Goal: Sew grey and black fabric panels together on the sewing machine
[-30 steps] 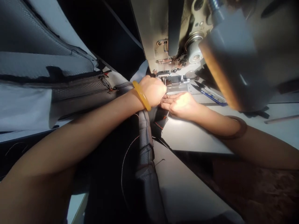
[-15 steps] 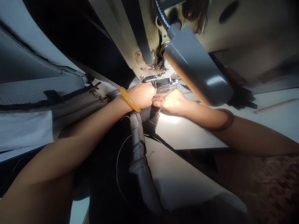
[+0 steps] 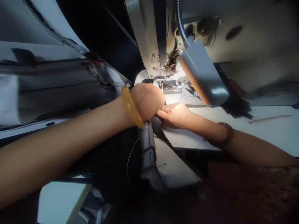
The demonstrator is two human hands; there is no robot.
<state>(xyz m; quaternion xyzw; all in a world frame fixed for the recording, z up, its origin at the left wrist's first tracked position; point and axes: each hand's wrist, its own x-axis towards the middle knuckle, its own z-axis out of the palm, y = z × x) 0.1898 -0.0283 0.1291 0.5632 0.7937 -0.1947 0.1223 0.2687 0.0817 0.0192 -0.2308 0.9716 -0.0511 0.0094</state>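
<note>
By sewing machine point(image 3: 146, 43): right hand point(image 3: 175, 115) pinching dark fabric point(image 3: 157, 123); left hand point(image 3: 149, 101), cannot tell grip.

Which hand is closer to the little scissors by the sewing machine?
Right. In the picture, the right hand is below and left of the scissors; the left hand is farther away to their left.

White, smooth, flat tabletop point(image 3: 187, 140): straight front edge
Left end: dark grey fabric piece point(image 3: 157, 125)
Right part: thin, straight, pinkish stick point(image 3: 271, 119)
Pale metal sewing-machine bed point(image 3: 178, 100): adjoins the tabletop
On that bed: dark-bladed, blue-handled snips point(image 3: 193, 92), partly hidden
</note>
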